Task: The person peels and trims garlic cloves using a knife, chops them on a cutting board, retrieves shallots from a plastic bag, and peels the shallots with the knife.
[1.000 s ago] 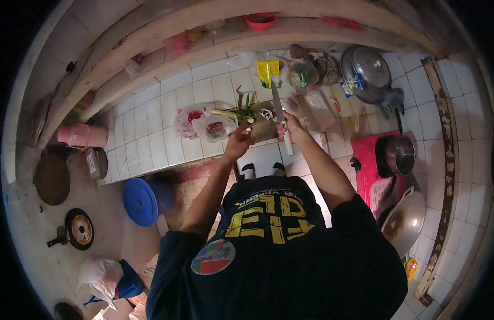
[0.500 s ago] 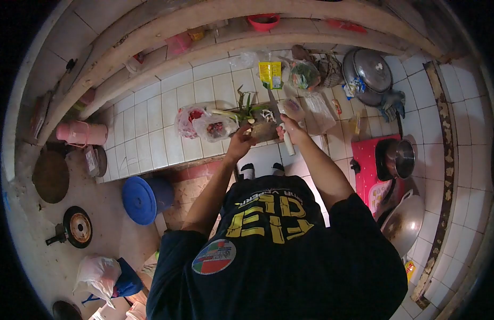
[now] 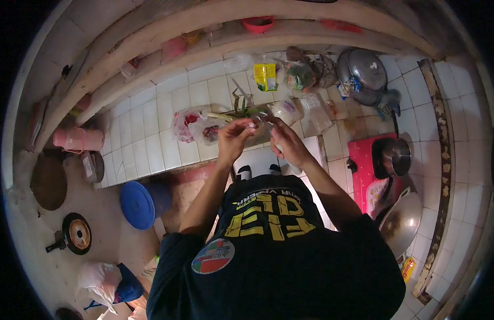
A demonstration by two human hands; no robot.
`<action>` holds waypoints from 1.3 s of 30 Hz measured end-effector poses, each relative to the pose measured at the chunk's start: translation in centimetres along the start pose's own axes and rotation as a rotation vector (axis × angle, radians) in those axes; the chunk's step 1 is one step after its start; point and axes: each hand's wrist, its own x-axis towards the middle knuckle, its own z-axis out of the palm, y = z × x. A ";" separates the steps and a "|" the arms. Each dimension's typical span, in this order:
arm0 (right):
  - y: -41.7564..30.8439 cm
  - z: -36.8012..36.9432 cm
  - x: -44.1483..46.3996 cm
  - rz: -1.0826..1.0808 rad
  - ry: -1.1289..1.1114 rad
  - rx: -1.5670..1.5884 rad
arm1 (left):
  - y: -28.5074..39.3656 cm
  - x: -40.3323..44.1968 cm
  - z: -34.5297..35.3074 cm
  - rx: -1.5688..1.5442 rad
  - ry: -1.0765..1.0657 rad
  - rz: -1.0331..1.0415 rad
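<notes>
My left hand (image 3: 233, 140) pinches a small whitish piece (image 3: 252, 125), perhaps a garlic clove, over the near side of the cutting area. My right hand (image 3: 291, 145) is wrapped round a knife, its white handle (image 3: 295, 169) sticking out below the palm. The blade is partly hidden and blurred, slanting up and left. Green stalks (image 3: 239, 104) lie just beyond my hands. Left of them, a clear bag (image 3: 208, 133) with small reddish pieces rests beside a pinkish bag (image 3: 183, 127). The board under my hands is mostly covered.
A yellow packet (image 3: 265, 78), bagged vegetables (image 3: 299, 78) and a clear bag (image 3: 315, 112) lie beyond and right. Farther right are a lidded pot (image 3: 366, 69), a red stove (image 3: 364, 160) and a wok (image 3: 403, 221). A blue bucket (image 3: 137, 205) stands lower left.
My left hand has risen with the small piece. My right hand has turned and come down slightly, and the knife now slants more to the left. The view has shifted a little.
</notes>
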 end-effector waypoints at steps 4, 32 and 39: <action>-5.2 2.2 -4.5 -0.251 -0.007 -0.196 | 6.2 -0.7 1.7 -0.060 -0.055 0.261; -11.5 4.5 -12.0 -0.324 -0.041 0.067 | 17.8 -3.9 6.5 -0.262 -0.173 0.380; -11.5 4.8 -12.2 -0.323 -0.041 -0.088 | 18.3 -4.5 6.4 -0.206 -0.134 0.338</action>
